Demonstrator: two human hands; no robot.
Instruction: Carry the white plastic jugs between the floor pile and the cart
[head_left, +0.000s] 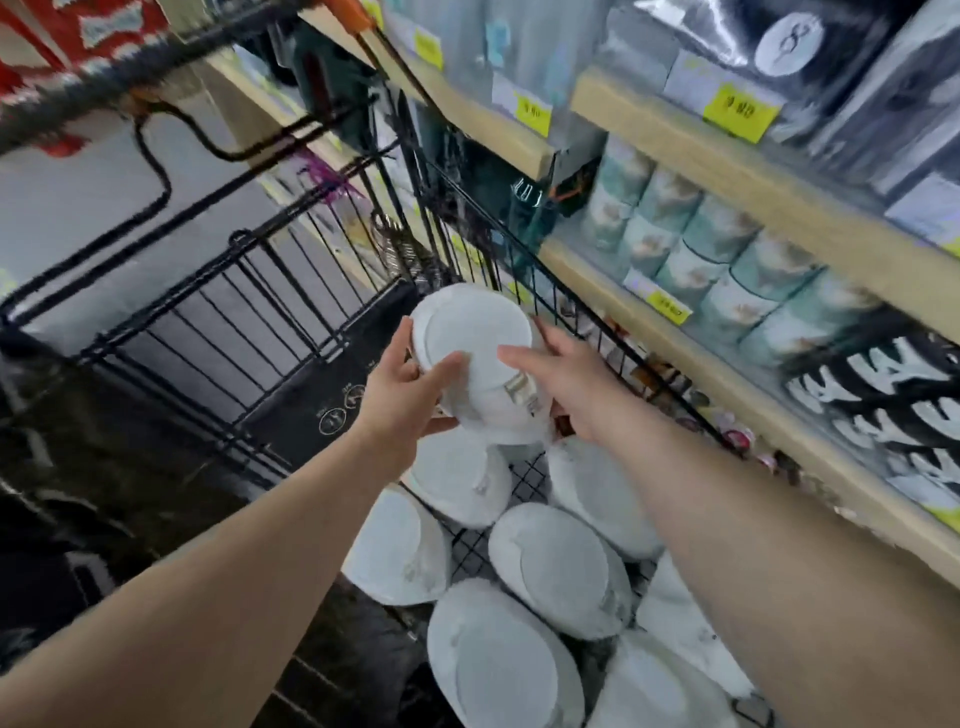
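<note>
Both my hands hold a stack of white bowls (475, 343), tipped so the base of the top bowl faces me, above a black wire shopping cart (218, 312). My left hand (410, 392) grips the stack's left side, thumb on the base. My right hand (563, 382) grips its right side, thumb across the base. A barcode label (522, 392) sticks to the side of the stack. Several more upturned white bowls (556, 566) lie in the cart below the held stack.
Wooden store shelves (727, 171) run along the right, with yellow price tags (735, 111), teal patterned mugs (717, 260) and black-and-white boxes (883, 410). The cart's wire side (571, 317) stands close to the shelf edge. Grey floor (78, 208) lies beyond the cart.
</note>
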